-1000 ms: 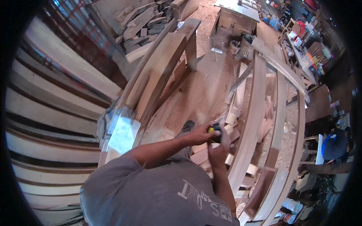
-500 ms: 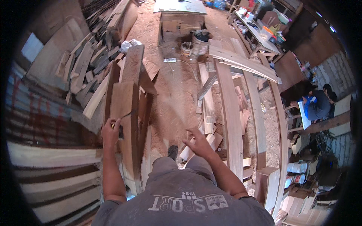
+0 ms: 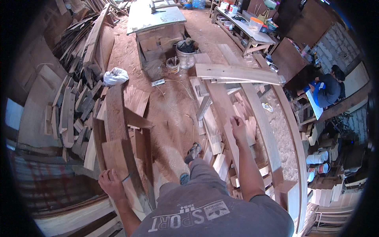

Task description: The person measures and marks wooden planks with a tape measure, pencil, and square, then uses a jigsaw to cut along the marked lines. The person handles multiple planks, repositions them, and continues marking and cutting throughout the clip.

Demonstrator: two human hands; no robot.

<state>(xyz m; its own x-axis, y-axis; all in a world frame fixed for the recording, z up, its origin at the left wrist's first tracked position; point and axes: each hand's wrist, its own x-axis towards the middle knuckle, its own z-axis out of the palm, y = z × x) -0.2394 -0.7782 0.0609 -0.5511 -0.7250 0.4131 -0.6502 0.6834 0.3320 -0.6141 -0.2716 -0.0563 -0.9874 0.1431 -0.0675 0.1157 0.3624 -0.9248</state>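
My left hand (image 3: 110, 183) is at the left side of a thick brown wooden beam (image 3: 118, 152), its fingers curled. A small thin dark-blue thing (image 3: 126, 177) shows on the wood beside the fingertips; what the hand grips, if anything, is hidden. Over a long wooden plank (image 3: 221, 103) on the right is my right hand (image 3: 238, 128), with fingers bent together and thumb close to them. Anything inside that hand is too small to make out.
Long boards (image 3: 237, 74) lie across the planks ahead. Scrap wood (image 3: 71, 106) is heaped at the left, near a white plastic bag (image 3: 115, 76). A white-topped table (image 3: 156, 17) and a bucket (image 3: 185, 51) stand ahead. Another person (image 3: 327, 91) is at the far right.
My right hand has moved right and forward, from above the floor to over the plank. My left hand is nearer me along the beam. The view has shifted, and I have stepped forward.
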